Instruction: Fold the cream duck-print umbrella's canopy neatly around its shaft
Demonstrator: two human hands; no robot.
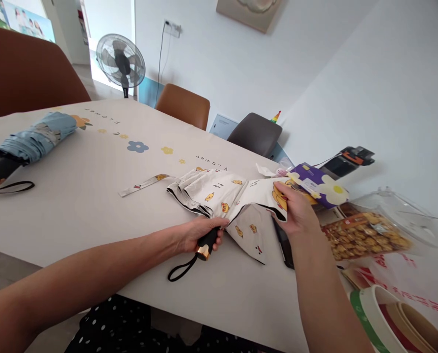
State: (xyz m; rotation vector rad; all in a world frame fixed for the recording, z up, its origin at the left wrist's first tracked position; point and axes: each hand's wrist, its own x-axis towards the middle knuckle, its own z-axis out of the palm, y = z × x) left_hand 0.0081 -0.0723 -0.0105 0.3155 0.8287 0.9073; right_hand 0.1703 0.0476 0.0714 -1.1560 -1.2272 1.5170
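Observation:
A white folding umbrella (215, 189) printed with small yellow ducks lies collapsed over the table, its canopy loose in folds. My left hand (200, 233) is closed around its black handle, which has a gold-coloured end and a black wrist loop hanging down. With my right hand (294, 208) I pinch one canopy panel and hold it stretched out to the right. Another panel droops below, between my hands. The umbrella's closing strap (143, 185) points left across the tabletop. Partly behind my right hand is a dark phone-like object (284, 245).
A rolled blue umbrella (38, 137) lies at the left of the table (104, 211). On the right stand a purple tissue box (320, 184), a bag of nuts or snacks (366, 235), a clear container, a black bottle (342, 162) and tape rolls (384, 314). Chairs and a fan (121, 61) are beyond.

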